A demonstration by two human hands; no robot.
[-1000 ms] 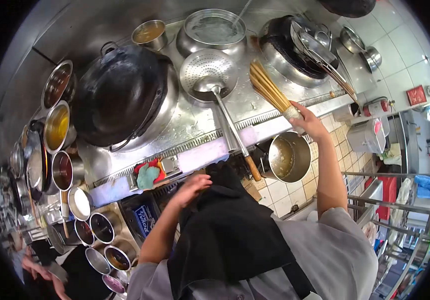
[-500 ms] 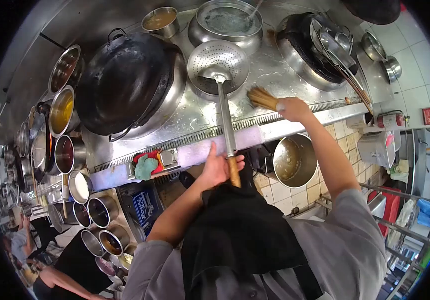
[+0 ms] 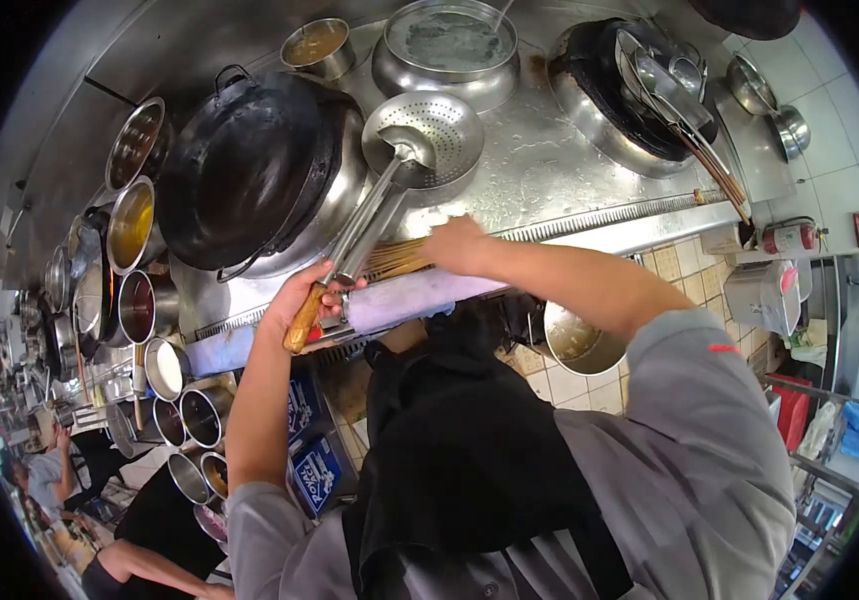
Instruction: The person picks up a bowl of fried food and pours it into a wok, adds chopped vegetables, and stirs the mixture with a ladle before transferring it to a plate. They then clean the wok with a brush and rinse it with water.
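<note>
My left hand [image 3: 295, 300] is closed around the wooden handle of a ladle [image 3: 415, 148]. The ladle's metal bowl lies over a round perforated skimmer [image 3: 455, 125], and the two metal shafts run side by side down to my fingers. In my right hand [image 3: 455, 245], a bamboo wok brush [image 3: 392, 260] is gripped, its bristles pointing left across the stove's front edge, near the shafts. Just below the brush, a lavender towel [image 3: 420, 300] lies along the front rail. A large black wok [image 3: 240, 170] sits on the left burner.
A steel pot of cloudy liquid [image 3: 450, 42] stands at the back. To the right, another wok station [image 3: 600, 110] holds strainers and utensils. Steel pots of sauces, one with yellow liquid [image 3: 130, 228], line the left. Another person's arm [image 3: 155, 570] shows at lower left.
My left hand has moved left, tilting the ladle and skimmer so their handles slant down-left. My right hand has swept the brush left from the open stovetop to beside the shafts.
</note>
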